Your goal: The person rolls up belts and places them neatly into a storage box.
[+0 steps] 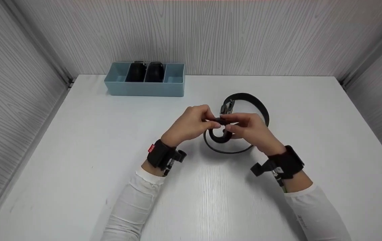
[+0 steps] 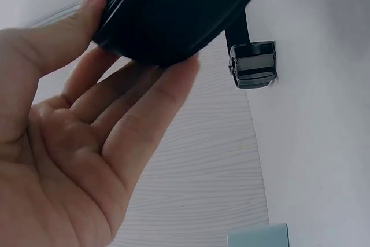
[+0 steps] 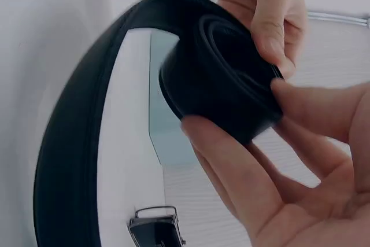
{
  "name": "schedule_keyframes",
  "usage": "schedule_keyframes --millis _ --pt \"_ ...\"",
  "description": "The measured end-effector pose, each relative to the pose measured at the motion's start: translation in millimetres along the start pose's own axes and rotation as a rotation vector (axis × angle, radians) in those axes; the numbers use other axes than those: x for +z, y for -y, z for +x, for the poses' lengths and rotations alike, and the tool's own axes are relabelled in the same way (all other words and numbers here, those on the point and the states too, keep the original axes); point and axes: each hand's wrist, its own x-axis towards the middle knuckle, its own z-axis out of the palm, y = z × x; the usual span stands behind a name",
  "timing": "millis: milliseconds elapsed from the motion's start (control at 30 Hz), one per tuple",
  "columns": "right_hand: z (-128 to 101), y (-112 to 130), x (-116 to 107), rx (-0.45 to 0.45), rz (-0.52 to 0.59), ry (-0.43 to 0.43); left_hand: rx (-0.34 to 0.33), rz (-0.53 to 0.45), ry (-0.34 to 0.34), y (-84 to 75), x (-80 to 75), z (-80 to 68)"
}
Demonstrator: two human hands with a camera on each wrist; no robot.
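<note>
A black belt [image 1: 261, 105] is partly wound into a small coil [image 3: 202, 85], while its loose length sweeps round in a wide loop to a metal buckle [image 1: 227, 107]. My left hand [image 1: 191, 124] pinches the coil's left side between thumb and fingers. On the opposite side my right hand [image 1: 249, 129] grips the same coil, its thumb on the near edge and fingers beneath, as the right wrist view shows. The buckle [image 2: 253, 65] hangs apart from both hands in the left wrist view.
Toward the back left of the white table [image 1: 77, 150] stands a blue divided box [image 1: 144, 89]. Two rolled black belts, one [image 1: 137, 72] beside the other [image 1: 155, 72], occupy its middle compartments. A grey wood-grain panel [image 1: 197, 36] rises behind the table.
</note>
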Motion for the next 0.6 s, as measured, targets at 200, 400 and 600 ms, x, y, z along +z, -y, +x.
schedule_keyframes --millis 200,400,600 --pt "-0.2 0.9 2.0 0.012 0.169 -0.107 0.019 -0.074 -0.098 1.5 1.7 1.5" --pt "0.1 0.1 -0.9 0.009 0.090 -0.042 0.031 -0.042 -0.051 1.8 -0.1 0.3" --pt "0.1 0.5 -0.8 -0.011 -0.071 0.054 0.022 0.044 0.053 -0.4 -2.3 -2.0"
